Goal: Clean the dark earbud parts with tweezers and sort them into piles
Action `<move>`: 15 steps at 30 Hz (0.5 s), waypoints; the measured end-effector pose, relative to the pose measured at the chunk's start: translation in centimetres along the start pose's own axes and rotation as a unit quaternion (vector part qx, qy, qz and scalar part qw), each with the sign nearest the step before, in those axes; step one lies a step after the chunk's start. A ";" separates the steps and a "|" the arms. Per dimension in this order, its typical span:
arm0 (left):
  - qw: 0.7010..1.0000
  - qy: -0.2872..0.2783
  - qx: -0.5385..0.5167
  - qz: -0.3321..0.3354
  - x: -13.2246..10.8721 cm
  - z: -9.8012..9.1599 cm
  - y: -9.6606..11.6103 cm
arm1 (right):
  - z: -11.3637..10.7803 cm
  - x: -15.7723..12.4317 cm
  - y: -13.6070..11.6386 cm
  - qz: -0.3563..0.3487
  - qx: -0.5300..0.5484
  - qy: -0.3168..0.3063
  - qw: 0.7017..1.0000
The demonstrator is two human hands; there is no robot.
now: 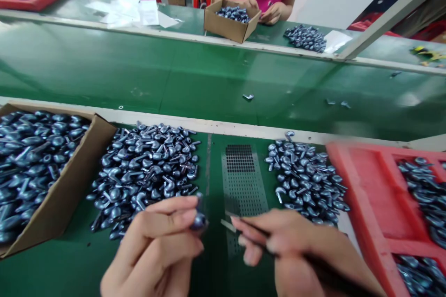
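My left hand (155, 246) pinches a small blue-grey metal piece (199, 222) between thumb and fingertips. My right hand (278, 236) grips a thin dark tool (259, 231) with a pale metal tip, which points at that piece, a short gap apart. A perforated metal plate (243, 181) lies on the green belt between my hands and partly passes under them. Beyond my left hand is a heap of round-headed, stemmed metal pieces (142, 176). Another heap (304, 178) lies beyond my right hand.
A cardboard box (69, 176) full of the same pieces stands at the left, and a red foam tray (369, 195) holds more at the right. A green conveyor belt (195, 83) runs across. Beyond it, a co-worker's hands (265, 11) work at a cardboard box (228, 23).
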State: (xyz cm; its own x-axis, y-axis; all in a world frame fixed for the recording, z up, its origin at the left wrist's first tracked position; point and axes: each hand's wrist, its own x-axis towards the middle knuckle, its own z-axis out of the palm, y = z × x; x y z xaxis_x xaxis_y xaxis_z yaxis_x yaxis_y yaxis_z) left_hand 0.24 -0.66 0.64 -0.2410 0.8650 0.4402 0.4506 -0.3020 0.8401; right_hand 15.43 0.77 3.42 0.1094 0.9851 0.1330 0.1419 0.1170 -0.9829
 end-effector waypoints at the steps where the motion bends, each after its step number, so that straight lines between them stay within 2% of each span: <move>1: 0.999 -0.004 0.042 0.009 0.3 -0.4 -0.4 | 0.3 0.7 0.8 0.003 0.028 0.017 0.999; 2: 0.997 -0.010 0.077 0.011 0.6 -0.8 -1.0 | 0.6 1.6 1.7 0.016 0.091 0.040 0.995; 4: 0.988 -0.024 0.155 0.011 1.4 -1.7 -2.2 | 1.1 4.2 4.0 0.122 0.169 0.053 0.977; 7: 0.947 -0.032 0.316 0.052 2.4 -2.7 -4.0 | 1.5 7.8 7.3 0.157 0.157 0.080 0.972; 9: 0.921 -0.032 0.375 0.101 2.7 -2.8 -4.5 | 1.5 9.0 8.9 0.163 0.147 0.088 0.972; 12: 0.928 -0.082 0.327 0.157 2.1 -1.5 -3.9 | 1.5 9.6 10.2 0.169 0.137 0.085 0.972; 15: 0.924 -0.195 0.267 0.194 0.9 1.3 -2.5 | 1.5 9.5 10.7 0.170 0.131 0.081 0.973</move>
State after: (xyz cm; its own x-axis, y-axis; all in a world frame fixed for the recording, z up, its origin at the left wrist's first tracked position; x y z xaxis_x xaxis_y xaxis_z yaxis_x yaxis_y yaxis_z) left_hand 0.01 1.42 -1.49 0.3085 0.8436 0.4395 0.8225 -0.4686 0.3224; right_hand 16.55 11.60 -5.98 0.2634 0.9421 -0.2074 -0.1828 -0.1624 -0.9697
